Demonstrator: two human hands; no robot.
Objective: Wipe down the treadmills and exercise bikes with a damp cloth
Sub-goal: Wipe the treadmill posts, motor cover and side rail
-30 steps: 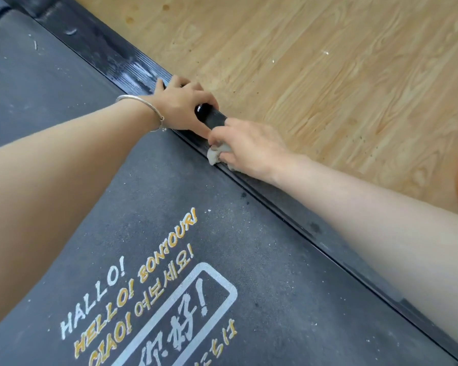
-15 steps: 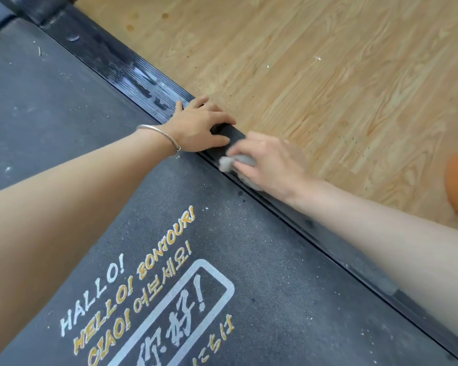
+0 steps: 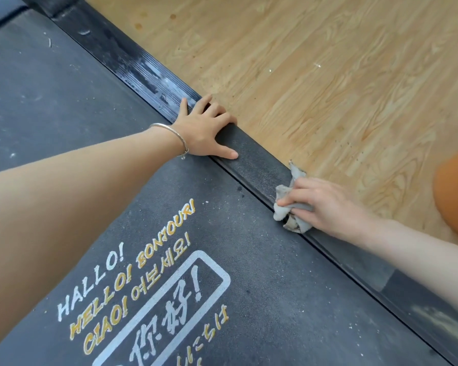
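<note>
Treadmill belt (image 3: 249,273) fills most of the view, dark grey and pretty dusty, with greetings printed on it in white and yellow: "HALLO!", "HELLO! BONJOUR!", "CIAO!" plus some Korean, Chinese and Japanese text (image 3: 143,294). Along its right edge runs the black side rail (image 3: 259,165), going diagonally from top left to bottom right, and past that is a light wood-look floor (image 3: 328,88).

The person's left hand (image 3: 204,130) is open and spread flat, palm down on the rail, fingers draped over its outer edge and thumb pointing along it toward the other hand. There's a thin silver bangle (image 3: 169,133) on that wrist. Nothing held in it.

The right hand (image 3: 325,207) sits further down the rail, well apart from the left. It's closed around a scrunched grey cloth (image 3: 288,204), pressing it onto the rail right by the seam where rail meets belt. One corner of the cloth sticks up past the fingers toward the floor side, and a grubby bit pokes out below the hand.

The ribbed stretch of rail above the left hand has pale smeary patches (image 3: 154,75). Bits of white debris dot the belt. Something orange (image 3: 455,196) is cut off at the right edge, can't tell what it is.
</note>
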